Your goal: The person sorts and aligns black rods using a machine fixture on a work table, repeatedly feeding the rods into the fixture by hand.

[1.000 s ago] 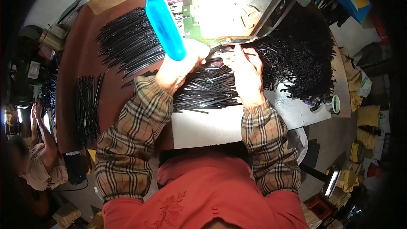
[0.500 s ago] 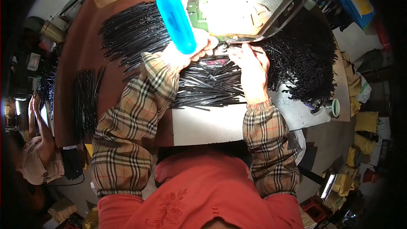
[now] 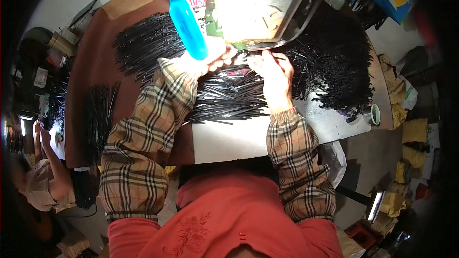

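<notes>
Both my hands work close together at the near edge of a green metal machine (image 3: 260, 16), under a very bright light. My left hand (image 3: 215, 58) is partly covered by a blue bottle-shaped object (image 3: 187, 26) hanging in front of it. Its fingers are curled together at the machine, and glare hides what they hold. My right hand (image 3: 276, 74) pinches a thin black strip beside the machine's curved metal edge. Just below the hands lies a loose pile of black strips (image 3: 229, 96), spread across a white board (image 3: 229, 143).
More black strips (image 3: 148, 43) form a large bundle at the far left, with a smaller bundle (image 3: 99, 114) nearer. A dense heap of black pieces (image 3: 334, 76) covers the right side. A small green-rimmed cup (image 3: 375, 114) stands by it. Another person (image 3: 50, 177) sits at the left.
The whole view has shifted slightly, so the machine and blue object appear further left. Both hands remain at the machine's near edge, with their fingers still closed.
</notes>
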{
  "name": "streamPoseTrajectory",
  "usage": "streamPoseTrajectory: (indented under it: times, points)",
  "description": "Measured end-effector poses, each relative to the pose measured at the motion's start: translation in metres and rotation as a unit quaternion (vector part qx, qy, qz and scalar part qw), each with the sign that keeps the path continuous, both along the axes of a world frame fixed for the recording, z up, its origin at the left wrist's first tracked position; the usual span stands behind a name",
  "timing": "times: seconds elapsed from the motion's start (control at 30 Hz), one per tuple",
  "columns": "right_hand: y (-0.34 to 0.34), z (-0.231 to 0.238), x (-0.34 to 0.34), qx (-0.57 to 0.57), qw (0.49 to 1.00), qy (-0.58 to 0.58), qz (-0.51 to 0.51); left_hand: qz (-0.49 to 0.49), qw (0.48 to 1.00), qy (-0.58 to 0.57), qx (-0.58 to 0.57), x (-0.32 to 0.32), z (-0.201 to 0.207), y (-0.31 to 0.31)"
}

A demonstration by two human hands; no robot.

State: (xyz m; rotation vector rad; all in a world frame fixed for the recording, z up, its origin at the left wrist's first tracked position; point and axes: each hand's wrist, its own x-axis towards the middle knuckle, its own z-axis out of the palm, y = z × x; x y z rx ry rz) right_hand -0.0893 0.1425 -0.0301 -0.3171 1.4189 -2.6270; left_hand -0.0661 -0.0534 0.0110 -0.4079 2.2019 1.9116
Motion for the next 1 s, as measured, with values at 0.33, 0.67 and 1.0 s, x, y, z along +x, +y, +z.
streamPoseTrajectory:
  times: [0.33, 0.67, 1.0]
  points:
    - [0.012, 0.004, 0.015, -0.073, 0.994, -0.077, 0.039, -0.147, 0.963, 0.205, 0.100, 0.033, 0.015, 0.004]
    - [0.065, -0.010, 0.093, 0.097, 0.988, 0.023, 0.119, 0.209, 0.926, 0.180, 0.256, 0.118, -0.009, 0.051]
    - [0.222, 0.002, 0.049, 0.542, 0.737, 0.198, -0.353, 0.096, 0.886, 0.190, 0.411, 0.121, -0.006, 0.098]
